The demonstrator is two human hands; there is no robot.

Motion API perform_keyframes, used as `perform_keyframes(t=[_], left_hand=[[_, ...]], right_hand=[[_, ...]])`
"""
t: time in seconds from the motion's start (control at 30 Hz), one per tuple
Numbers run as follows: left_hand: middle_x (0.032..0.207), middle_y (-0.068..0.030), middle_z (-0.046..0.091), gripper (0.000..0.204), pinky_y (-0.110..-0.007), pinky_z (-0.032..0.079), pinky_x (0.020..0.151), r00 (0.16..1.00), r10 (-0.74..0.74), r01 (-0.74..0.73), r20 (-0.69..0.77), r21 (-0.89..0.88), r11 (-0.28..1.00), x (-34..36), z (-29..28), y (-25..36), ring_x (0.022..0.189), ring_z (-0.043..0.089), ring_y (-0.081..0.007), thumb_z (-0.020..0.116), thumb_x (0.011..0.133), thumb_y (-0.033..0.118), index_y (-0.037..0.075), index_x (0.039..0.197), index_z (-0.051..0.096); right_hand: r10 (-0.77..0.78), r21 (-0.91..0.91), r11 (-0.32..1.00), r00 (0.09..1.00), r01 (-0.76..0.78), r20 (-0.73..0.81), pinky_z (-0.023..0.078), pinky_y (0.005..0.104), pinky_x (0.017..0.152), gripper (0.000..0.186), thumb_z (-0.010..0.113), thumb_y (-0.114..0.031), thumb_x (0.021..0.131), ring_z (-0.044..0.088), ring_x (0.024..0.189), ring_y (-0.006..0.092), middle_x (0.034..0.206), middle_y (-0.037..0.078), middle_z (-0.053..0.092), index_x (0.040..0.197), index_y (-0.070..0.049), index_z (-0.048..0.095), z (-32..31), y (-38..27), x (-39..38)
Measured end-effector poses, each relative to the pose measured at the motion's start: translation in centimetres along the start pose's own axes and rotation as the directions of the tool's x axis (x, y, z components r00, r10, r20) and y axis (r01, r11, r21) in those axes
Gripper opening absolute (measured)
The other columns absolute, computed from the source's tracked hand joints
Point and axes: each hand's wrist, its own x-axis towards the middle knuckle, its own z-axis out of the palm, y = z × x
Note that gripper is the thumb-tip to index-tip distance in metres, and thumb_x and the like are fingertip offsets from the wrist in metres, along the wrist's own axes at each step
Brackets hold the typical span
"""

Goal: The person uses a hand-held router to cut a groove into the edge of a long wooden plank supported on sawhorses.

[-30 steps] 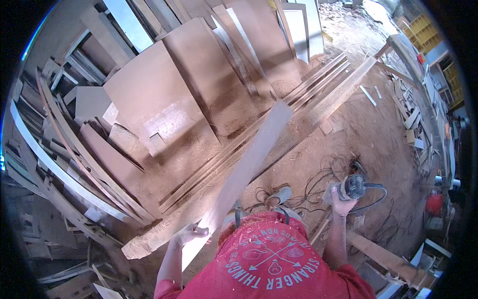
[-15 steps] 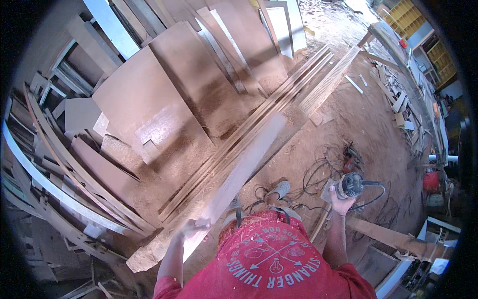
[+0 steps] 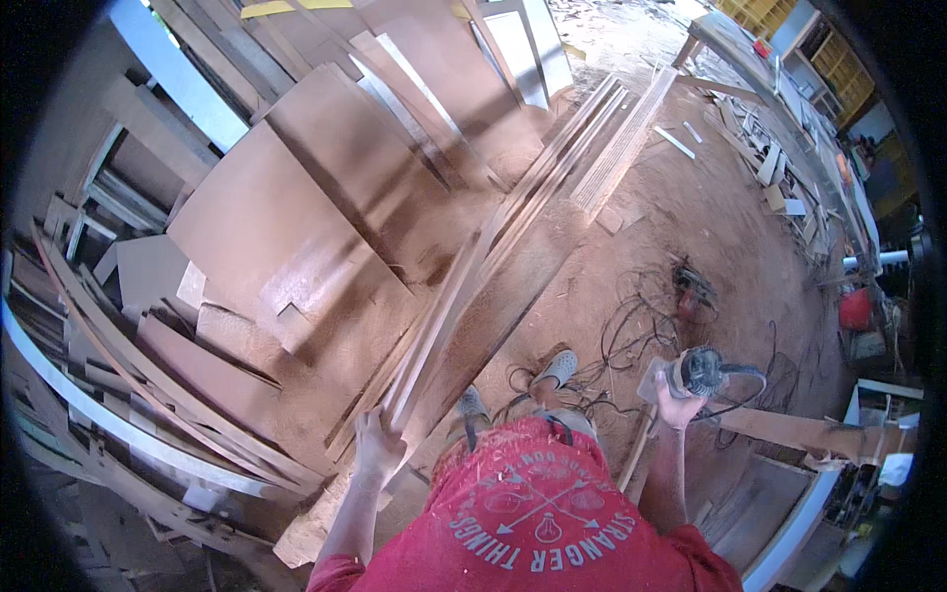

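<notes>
My left hand (image 3: 380, 442) is closed around the near end of a long wooden board (image 3: 441, 326). The board stands on its narrow edge and slants away to the far right. It lies along the left side of a wide dusty plank (image 3: 503, 316), beside a row of thin wooden strips (image 3: 552, 158). Off to the right, my right hand (image 3: 679, 405) grips a power sander (image 3: 701, 372) with a dark, dusty top and a black cord. The sander is held in the air, apart from the board.
Large brown panels (image 3: 266, 217) lean at the back left. Tangled cables (image 3: 631, 340) and another power tool (image 3: 694, 291) lie on the dusty floor right of my feet. Farther off are a bundle of strips (image 3: 623, 148), scrap wood (image 3: 784, 178) and a red bucket (image 3: 855, 309).
The board in my left hand has tipped from its broad face onto its edge and shifted left against the strips. My right hand still holds the sander in nearly the same place.
</notes>
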Motion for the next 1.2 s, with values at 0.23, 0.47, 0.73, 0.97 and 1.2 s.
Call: perform_keyframes(t=[0.23, 0.47, 0.73, 0.97, 1.2], left_hand=[[0.134, -0.0254, 0.065, 0.072, -0.057, 0.052, 0.11, 0.858, 0.363, -0.238, -0.365, 0.344, 0.908, 2.4, -1.9, 1.0, 0.122, 0.064, -0.0471, 0.082, 0.081, 0.006, -0.001, 0.149, 0.058], [0.13, -0.0195, 0.072, 0.072, -0.053, 0.055, 0.095, 0.599, 0.7, -0.499, -0.388, 0.504, 0.705, 10.2, -4.4, 9.0, 0.11, 0.071, -0.0398, 0.088, 0.094, 0.031, 0.001, 0.154, 0.059], [0.137, -0.0165, 0.072, 0.071, -0.052, 0.056, 0.103, 0.4, 0.879, -0.756, -0.262, 0.448, 0.477, 18.5, -1.6, 24.0, 0.116, 0.071, -0.0368, 0.076, 0.083, 0.001, 0.004, 0.153, 0.062], [0.14, -0.0137, 0.071, 0.075, -0.052, 0.054, 0.106, 0.278, 0.961, -0.889, 0.001, 0.379, 0.257, 22.5, 4.7, 41.4, 0.12, 0.07, -0.0368, 0.078, 0.082, 0.007, 0.005, 0.155, 0.061], [0.146, -0.0128, 0.065, 0.088, -0.052, 0.05, 0.114, 0.236, 0.901, -0.946, 0.365, 0.298, 0.127, 25.7, 12.4, 55.8, 0.128, 0.065, -0.0356, 0.081, 0.082, 0.013, 0.011, 0.165, 0.053]], right_hand=[[0.052, -0.241, 0.968, 0.997, -0.065, -0.062, 0.05, 0.0433, 0.117, 0.086, 0.102, -0.019, 0.078, 0.067, 0.129, 0.0259, 0.141, 0.014, 0.07, 0.15, 0.001, 0.06, -4.1, 0.5, -3.7], [0.118, -0.125, 0.981, 0.965, -0.15, -0.234, 0.052, 0.0453, 0.117, 0.078, 0.099, -0.017, 0.083, 0.067, 0.132, 0.0265, 0.143, 0.016, 0.07, 0.149, 0.001, 0.062, -6.4, -0.5, -5.8], [0.181, -0.07, 0.971, 0.888, -0.231, -0.422, 0.051, 0.0459, 0.118, 0.075, 0.098, -0.018, 0.085, 0.067, 0.132, 0.0271, 0.146, 0.015, 0.07, 0.149, 0.001, 0.065, -9.1, 2.3, -6.9], [0.21, -0.252, 0.903, 0.869, -0.349, -0.448, 0.053, 0.0428, 0.116, 0.072, 0.099, -0.017, 0.083, 0.068, 0.13, 0.0245, 0.145, 0.012, 0.07, 0.146, -0.001, 0.068, -12.9, 6.4, -7.9], [0.487, -0.066, 0.782, 0.674, -0.619, -0.556, 0.059, 0.0395, 0.102, 0.056, 0.1, -0.017, 0.08, 0.074, 0.108, 0.0192, 0.118, 0.004, 0.078, 0.129, -0.004, 0.075, -14.8, 7.6, -6.9]])
